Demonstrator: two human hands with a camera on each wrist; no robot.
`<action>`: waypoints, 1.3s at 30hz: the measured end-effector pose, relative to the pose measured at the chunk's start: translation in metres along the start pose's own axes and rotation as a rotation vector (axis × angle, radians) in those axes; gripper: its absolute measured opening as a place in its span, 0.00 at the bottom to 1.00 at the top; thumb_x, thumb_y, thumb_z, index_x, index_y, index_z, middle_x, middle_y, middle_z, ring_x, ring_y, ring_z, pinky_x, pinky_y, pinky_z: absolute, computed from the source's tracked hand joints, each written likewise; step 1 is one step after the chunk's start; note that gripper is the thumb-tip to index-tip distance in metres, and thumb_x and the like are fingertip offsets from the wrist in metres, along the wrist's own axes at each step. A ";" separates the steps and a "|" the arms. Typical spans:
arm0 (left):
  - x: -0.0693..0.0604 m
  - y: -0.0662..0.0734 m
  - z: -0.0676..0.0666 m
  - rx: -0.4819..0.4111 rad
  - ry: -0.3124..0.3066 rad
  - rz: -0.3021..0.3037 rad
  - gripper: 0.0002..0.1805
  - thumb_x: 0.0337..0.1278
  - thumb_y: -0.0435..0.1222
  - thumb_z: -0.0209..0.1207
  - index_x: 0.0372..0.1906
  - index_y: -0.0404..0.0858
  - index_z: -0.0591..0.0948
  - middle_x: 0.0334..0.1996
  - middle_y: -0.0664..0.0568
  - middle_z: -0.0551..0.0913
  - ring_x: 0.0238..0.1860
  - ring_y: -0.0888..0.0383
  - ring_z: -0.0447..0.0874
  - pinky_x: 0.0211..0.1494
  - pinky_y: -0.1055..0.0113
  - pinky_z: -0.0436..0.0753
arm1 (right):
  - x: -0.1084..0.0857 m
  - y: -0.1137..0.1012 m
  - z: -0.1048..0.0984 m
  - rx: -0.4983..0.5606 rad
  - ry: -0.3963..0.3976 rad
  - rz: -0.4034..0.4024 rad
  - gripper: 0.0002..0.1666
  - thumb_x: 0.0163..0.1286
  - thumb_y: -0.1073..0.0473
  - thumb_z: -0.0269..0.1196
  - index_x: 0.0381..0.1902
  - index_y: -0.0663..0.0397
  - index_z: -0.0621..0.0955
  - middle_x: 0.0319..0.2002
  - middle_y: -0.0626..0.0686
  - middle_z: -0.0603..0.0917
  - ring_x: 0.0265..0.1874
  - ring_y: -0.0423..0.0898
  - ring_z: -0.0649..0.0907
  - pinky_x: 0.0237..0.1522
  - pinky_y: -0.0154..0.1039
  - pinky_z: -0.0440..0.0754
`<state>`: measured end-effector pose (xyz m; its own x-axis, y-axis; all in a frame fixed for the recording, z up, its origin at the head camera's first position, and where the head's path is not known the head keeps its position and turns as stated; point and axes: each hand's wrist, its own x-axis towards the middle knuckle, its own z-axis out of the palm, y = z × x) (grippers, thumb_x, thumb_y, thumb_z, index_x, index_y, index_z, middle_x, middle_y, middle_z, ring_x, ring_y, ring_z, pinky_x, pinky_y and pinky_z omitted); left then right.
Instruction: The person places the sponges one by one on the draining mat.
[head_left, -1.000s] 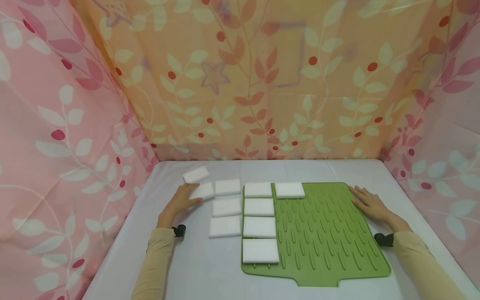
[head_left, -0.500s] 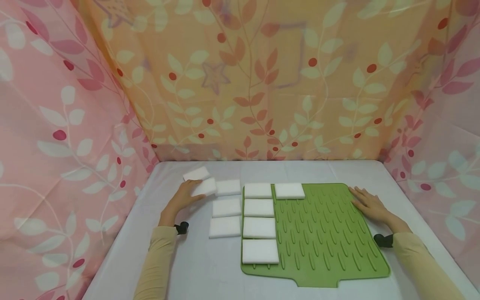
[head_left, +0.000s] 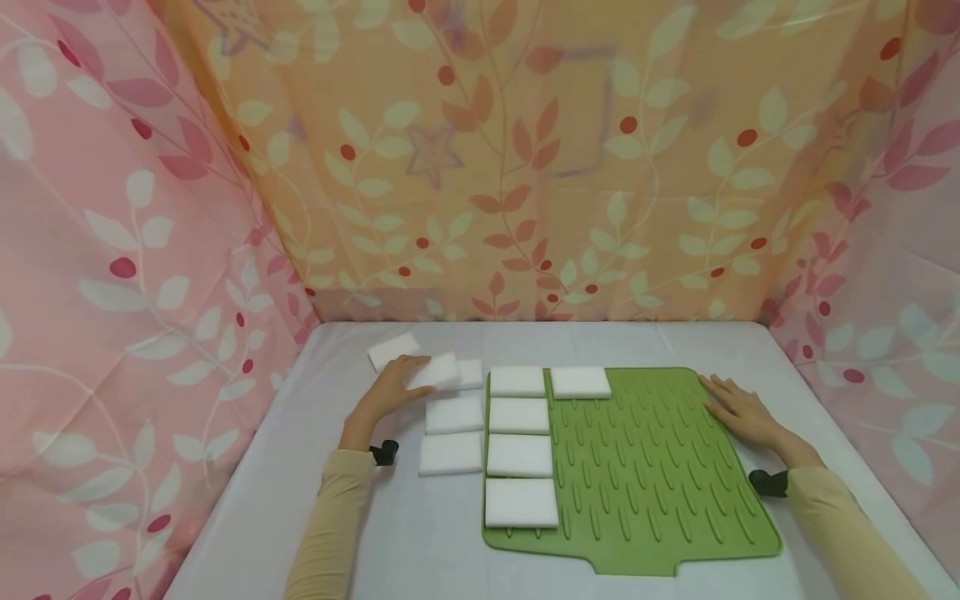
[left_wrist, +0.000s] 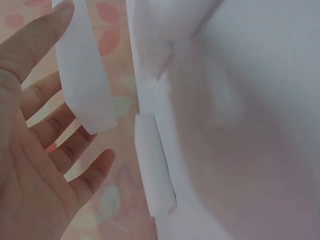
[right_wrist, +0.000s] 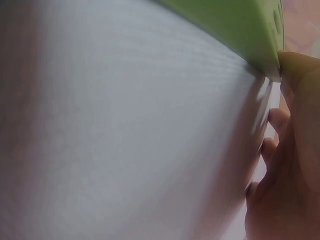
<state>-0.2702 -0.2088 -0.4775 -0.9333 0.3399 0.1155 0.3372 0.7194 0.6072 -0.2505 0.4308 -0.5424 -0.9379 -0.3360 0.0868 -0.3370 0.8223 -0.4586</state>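
My left hand [head_left: 390,390] pinches a white sponge [head_left: 437,373] between thumb and fingers. In the left wrist view this sponge [left_wrist: 87,75] is raised off the table, while another white sponge [left_wrist: 154,165] lies below it. On the green ridged mat [head_left: 645,467], several white sponges form a column along the left edge, among them a front one [head_left: 521,502]. One more sponge [head_left: 581,382] tops a second column. My right hand [head_left: 746,412] rests at the mat's upper right edge, its fingers extended. Seen from the right wrist, the thumb [right_wrist: 297,65] touches the mat's rim [right_wrist: 240,30].
Left of the mat, two sponges lie one before the other, the nearer sponge [head_left: 451,453] closest to me. A third sponge [head_left: 470,374] is partly covered by the held one. A tilted sponge [head_left: 393,351] lies farther back. Patterned curtains [head_left: 525,167] enclose the white table [head_left: 420,542].
My left hand has lifted a sponge from the left group and carried it rightward, over the sponge beside it. The right hand stays at the mat's edge.
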 end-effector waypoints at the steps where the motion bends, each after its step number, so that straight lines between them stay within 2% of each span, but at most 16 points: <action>1: 0.001 0.003 0.002 -0.007 -0.005 0.001 0.36 0.50 0.47 0.65 0.64 0.39 0.69 0.59 0.41 0.70 0.63 0.41 0.63 0.63 0.45 0.63 | 0.000 0.000 0.000 0.000 0.000 0.000 0.33 0.73 0.53 0.48 0.70 0.61 0.56 0.66 0.74 0.55 0.62 0.78 0.52 0.52 0.77 0.42; 8: 0.011 0.018 0.017 0.000 -0.020 0.023 0.36 0.49 0.46 0.66 0.64 0.41 0.69 0.56 0.43 0.71 0.61 0.44 0.65 0.63 0.47 0.64 | 0.000 0.000 0.001 0.003 0.020 -0.012 0.33 0.73 0.53 0.48 0.70 0.59 0.56 0.65 0.74 0.56 0.61 0.78 0.53 0.52 0.76 0.43; 13: 0.018 0.029 0.025 -0.007 -0.028 0.057 0.35 0.49 0.46 0.66 0.64 0.43 0.70 0.58 0.45 0.71 0.62 0.46 0.65 0.64 0.49 0.64 | -0.001 -0.002 0.002 0.004 0.018 -0.007 0.33 0.73 0.53 0.48 0.70 0.59 0.56 0.65 0.75 0.56 0.61 0.78 0.53 0.52 0.77 0.43; 18: 0.025 0.042 0.034 0.022 -0.050 0.098 0.35 0.49 0.50 0.65 0.64 0.45 0.70 0.59 0.48 0.71 0.62 0.49 0.65 0.64 0.52 0.65 | -0.003 -0.003 0.003 0.011 0.006 -0.006 0.32 0.73 0.54 0.47 0.70 0.60 0.55 0.65 0.75 0.55 0.62 0.78 0.52 0.51 0.77 0.42; 23: 0.033 0.057 0.042 0.032 -0.077 0.155 0.36 0.49 0.48 0.66 0.64 0.47 0.69 0.59 0.50 0.71 0.62 0.50 0.65 0.63 0.52 0.66 | -0.003 0.000 0.003 0.016 -0.001 -0.008 0.33 0.73 0.53 0.47 0.71 0.59 0.55 0.66 0.74 0.54 0.62 0.78 0.51 0.52 0.77 0.41; 30: 0.045 0.083 0.051 0.133 -0.116 0.239 0.37 0.50 0.55 0.62 0.66 0.48 0.68 0.59 0.51 0.71 0.61 0.51 0.66 0.62 0.55 0.68 | 0.001 0.000 -0.001 -0.001 0.009 -0.013 0.33 0.73 0.53 0.47 0.70 0.61 0.55 0.66 0.74 0.55 0.61 0.79 0.52 0.53 0.77 0.41; 39: 0.056 0.116 0.071 0.265 -0.184 0.283 0.38 0.50 0.60 0.59 0.66 0.51 0.66 0.59 0.54 0.71 0.58 0.55 0.70 0.59 0.58 0.72 | 0.001 0.000 0.001 0.009 0.008 -0.005 0.33 0.73 0.53 0.48 0.70 0.59 0.56 0.66 0.74 0.55 0.62 0.78 0.52 0.53 0.77 0.41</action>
<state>-0.2741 -0.0630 -0.4566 -0.7703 0.6310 0.0917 0.6189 0.7052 0.3459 -0.2515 0.4303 -0.5428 -0.9369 -0.3361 0.0964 -0.3409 0.8164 -0.4661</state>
